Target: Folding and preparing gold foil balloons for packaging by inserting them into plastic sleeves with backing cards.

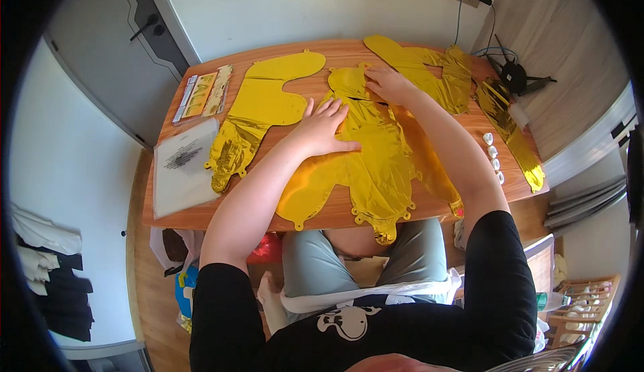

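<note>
Head view: your forearms cover much of the gold foil balloon (376, 171) spread at the centre of the wooden worktop (201, 214), and its lower tabs hang past the near edge at 6 o'clock. Your left hand (325, 130) lies flat on the foil, fingers spread wide, gripping nothing. Your right hand (389, 83), at 12 o'clock, presses the balloon's top edge; whether its fingers pinch the foil cannot be told. Another gold balloon (261, 110) lies at 10 o'clock.

left hand (324, 130): flat on gold foil balloon (376, 164)
right hand (389, 83): pressing the balloon's upper edge
surface: wooden table (322, 50)
</note>
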`<state>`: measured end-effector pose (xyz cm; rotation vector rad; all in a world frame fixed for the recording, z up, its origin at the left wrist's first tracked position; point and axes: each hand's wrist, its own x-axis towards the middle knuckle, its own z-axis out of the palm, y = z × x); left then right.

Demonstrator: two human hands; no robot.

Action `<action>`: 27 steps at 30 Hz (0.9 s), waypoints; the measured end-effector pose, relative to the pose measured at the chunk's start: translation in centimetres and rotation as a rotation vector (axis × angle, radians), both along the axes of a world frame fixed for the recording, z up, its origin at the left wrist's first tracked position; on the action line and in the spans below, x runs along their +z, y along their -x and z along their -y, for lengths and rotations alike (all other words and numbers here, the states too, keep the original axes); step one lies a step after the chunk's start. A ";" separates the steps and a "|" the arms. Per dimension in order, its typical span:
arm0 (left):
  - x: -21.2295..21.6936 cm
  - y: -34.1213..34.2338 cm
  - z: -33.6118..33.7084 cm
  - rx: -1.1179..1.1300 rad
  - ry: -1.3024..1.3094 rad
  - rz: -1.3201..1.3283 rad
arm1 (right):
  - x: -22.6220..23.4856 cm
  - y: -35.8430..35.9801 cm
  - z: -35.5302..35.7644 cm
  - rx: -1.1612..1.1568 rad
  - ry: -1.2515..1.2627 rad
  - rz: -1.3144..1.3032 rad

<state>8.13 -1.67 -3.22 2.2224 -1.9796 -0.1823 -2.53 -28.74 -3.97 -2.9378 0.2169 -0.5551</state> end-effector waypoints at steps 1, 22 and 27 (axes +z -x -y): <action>0.0 -0.1 -0.1 0.005 -0.002 0.005 | -0.2 -0.2 0.0 0.011 0.007 0.000; 0.0 0.0 0.4 0.002 -0.006 -0.009 | -0.6 0.8 -1.6 -0.140 0.275 -0.109; -0.4 -0.3 0.1 0.011 -0.016 -0.005 | 0.1 0.2 -2.3 -0.231 0.057 -0.145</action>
